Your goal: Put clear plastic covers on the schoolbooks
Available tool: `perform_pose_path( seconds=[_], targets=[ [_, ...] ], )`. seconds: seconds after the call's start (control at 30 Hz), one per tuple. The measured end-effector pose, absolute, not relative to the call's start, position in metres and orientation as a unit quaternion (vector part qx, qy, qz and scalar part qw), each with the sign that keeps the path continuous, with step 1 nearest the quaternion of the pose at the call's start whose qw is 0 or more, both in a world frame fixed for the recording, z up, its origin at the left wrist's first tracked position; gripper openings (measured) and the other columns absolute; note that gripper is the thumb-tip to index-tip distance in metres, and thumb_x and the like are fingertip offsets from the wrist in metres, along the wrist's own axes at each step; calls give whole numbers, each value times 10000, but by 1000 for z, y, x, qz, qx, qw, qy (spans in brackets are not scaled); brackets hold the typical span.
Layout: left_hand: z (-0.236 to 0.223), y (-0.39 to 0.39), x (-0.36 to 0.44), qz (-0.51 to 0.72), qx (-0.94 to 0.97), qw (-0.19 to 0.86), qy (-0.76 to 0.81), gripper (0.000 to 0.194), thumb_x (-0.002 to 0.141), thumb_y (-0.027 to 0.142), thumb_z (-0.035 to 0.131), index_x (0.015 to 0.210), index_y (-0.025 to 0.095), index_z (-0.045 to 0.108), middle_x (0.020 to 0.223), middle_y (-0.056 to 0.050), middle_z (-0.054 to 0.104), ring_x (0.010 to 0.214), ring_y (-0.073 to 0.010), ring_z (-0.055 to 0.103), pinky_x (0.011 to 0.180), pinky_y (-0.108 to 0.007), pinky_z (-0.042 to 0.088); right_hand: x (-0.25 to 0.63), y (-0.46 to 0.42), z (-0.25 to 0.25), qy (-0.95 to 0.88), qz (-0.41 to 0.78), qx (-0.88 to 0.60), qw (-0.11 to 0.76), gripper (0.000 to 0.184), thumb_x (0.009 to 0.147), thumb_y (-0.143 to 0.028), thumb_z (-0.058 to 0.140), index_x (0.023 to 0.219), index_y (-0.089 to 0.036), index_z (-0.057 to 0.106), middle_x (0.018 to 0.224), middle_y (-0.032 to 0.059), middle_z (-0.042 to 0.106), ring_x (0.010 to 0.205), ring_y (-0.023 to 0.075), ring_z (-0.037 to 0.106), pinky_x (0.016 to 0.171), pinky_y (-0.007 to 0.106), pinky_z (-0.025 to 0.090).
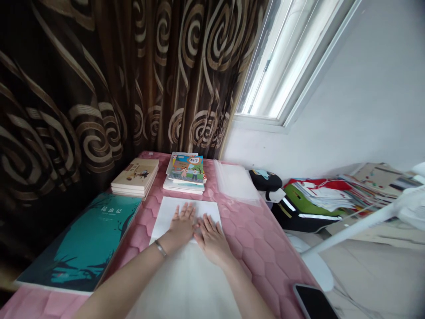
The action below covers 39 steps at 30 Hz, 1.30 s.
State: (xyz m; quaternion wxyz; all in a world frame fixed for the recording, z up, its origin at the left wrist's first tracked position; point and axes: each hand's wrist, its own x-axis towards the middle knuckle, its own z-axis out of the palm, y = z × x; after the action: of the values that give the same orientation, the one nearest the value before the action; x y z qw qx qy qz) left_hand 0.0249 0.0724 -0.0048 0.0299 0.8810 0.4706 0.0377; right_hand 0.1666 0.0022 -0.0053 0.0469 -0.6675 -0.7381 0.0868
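Both hands lie palm down on a white rectangular sheet or book [166, 217] in the middle of the pink quilted surface. My left hand [183, 223] has its fingers stretched forward, and a metal bangle circles that wrist. Just beside it, my right hand [211, 239] is flat with spread fingers. From under the hands towards me runs a pale, whitish sheet [186, 283]; whether it is joined to the white piece I cannot tell. Beyond lies a stack of books with a colourful textbook [188, 169] on top. Clear plastic sheets [235, 181] rest to its right.
At left are a large teal book [89, 239] and a small stack of tan books [134, 175]. A phone [314, 301] sits at the near right edge. A white fan [358, 228], a black case [264, 179] and piled papers [325, 195] stand to the right.
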Motion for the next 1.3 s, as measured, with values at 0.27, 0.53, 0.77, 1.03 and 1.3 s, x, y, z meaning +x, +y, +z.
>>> perform_pose_path(
  seconds=[0.27,0.53,0.77,1.03,1.3],
  targets=[
    [-3,104,23,52,859,70,505,646,971,451,222,1516,104,213,1588,-135,179,1472,-247,155,1192,-472,116,167,3,0,-732,115,-670,32,635,984,-505,224,1516,-158,223,1586,80,68,1475,234,45,1187,468,72],
    [-11,108,19,73,835,43,544,643,963,417,229,1502,67,244,1579,-143,203,1471,-251,161,1193,-469,123,161,7,10,-714,148,-684,26,635,975,-463,299,1507,-118,270,1590,112,65,1474,286,31,1177,499,90],
    [-15,109,17,15,843,24,538,642,908,304,331,1514,122,219,1596,-82,183,1481,-257,89,1203,-470,82,125,65,21,-745,210,-620,129,660,983,-492,230,1532,-128,173,1597,81,149,1478,235,67,1182,431,117],
    [-10,107,18,29,834,37,549,623,928,292,253,1512,82,199,1598,-102,145,1478,-253,110,1195,-481,102,128,86,-1,-712,147,-680,96,680,991,-490,163,1503,-50,242,1576,122,218,1477,211,98,1188,403,61],
    [-6,107,13,47,771,49,633,659,938,397,217,1494,44,240,1578,-168,172,1467,-265,178,1170,-569,56,171,78,-12,-646,72,-760,32,690,989,-486,151,1508,-34,203,1588,140,144,1478,228,94,1178,451,61]
  ],
)
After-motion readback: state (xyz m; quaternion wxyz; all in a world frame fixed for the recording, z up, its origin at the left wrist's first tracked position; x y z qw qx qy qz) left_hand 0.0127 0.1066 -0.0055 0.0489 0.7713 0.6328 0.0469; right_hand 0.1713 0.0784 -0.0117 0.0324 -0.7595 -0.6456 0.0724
